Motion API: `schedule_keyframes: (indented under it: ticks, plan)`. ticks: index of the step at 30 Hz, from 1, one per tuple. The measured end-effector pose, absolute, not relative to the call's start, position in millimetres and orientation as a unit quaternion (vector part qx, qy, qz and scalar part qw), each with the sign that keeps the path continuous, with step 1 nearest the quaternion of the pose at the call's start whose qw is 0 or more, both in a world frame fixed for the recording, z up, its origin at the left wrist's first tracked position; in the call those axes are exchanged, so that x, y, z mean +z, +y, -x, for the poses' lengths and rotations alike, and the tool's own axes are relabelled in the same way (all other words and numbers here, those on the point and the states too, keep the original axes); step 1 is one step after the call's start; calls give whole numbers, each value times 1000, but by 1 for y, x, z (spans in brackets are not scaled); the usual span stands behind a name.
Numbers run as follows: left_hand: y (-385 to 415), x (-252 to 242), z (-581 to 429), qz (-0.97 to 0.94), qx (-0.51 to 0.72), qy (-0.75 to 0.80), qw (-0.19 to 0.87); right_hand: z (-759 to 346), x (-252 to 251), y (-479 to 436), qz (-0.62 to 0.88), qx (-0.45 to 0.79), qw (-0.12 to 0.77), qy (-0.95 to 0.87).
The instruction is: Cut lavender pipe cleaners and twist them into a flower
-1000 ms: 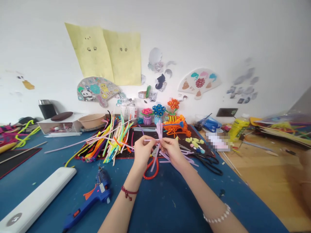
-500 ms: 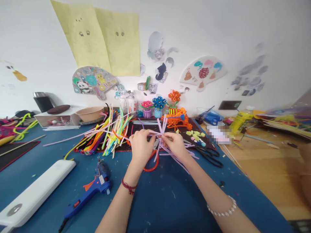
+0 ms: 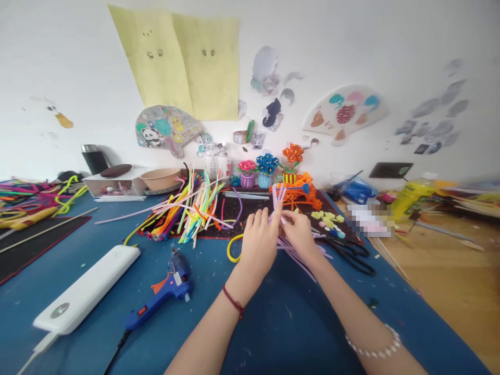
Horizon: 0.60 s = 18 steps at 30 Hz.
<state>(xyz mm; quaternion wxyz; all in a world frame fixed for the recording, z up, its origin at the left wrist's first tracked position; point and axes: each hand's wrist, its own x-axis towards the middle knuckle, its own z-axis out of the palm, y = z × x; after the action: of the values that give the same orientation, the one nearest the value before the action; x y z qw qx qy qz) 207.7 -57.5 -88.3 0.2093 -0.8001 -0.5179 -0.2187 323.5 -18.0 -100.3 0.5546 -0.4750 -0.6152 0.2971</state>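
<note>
Several lilac pipe cleaners (image 3: 278,194) stick up in a small bunch between my hands. My left hand (image 3: 258,240) is closed around their near side, its fingers pressed together. My right hand (image 3: 300,235) pinches the same bunch from the right, with the fingertips partly hidden. More lilac pipe cleaners (image 3: 302,260) lie on the table under my right hand. Just left of my left hand a yellow looped handle (image 3: 233,249) shows; the rest of that tool is hidden. Black-handled scissors (image 3: 353,255) lie to the right.
A blue glue gun (image 3: 167,291) and a white power strip-like case (image 3: 89,286) lie left. Colourful pipe cleaners (image 3: 195,208) are heaped on the dark mat. Behind stand small potted pipe-cleaner flowers (image 3: 267,166) and orange pieces (image 3: 302,195). A yellow bottle (image 3: 412,198) is at right.
The view has turned slightly left, so things sit farther right. My left hand has turned and come closer to my right hand, over the lilac bunch. The red loop is now hidden; a yellow loop shows.
</note>
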Motion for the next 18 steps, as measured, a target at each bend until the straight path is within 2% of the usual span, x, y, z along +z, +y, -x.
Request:
schedule_keyframes:
  ticks: [5, 14, 18]
  plan:
    - [-60, -88, -207, 805, -212, -516, 203, -328, -98, -17, 479, 253, 534, -649]
    - [-54, -78, -200, 785, -292, -542, 75, -330, -99, -13, 415, 369, 497, -667]
    - [-52, -80, -198, 766, -323, -551, 66, -327, -95, -17, 365, 419, 481, -678]
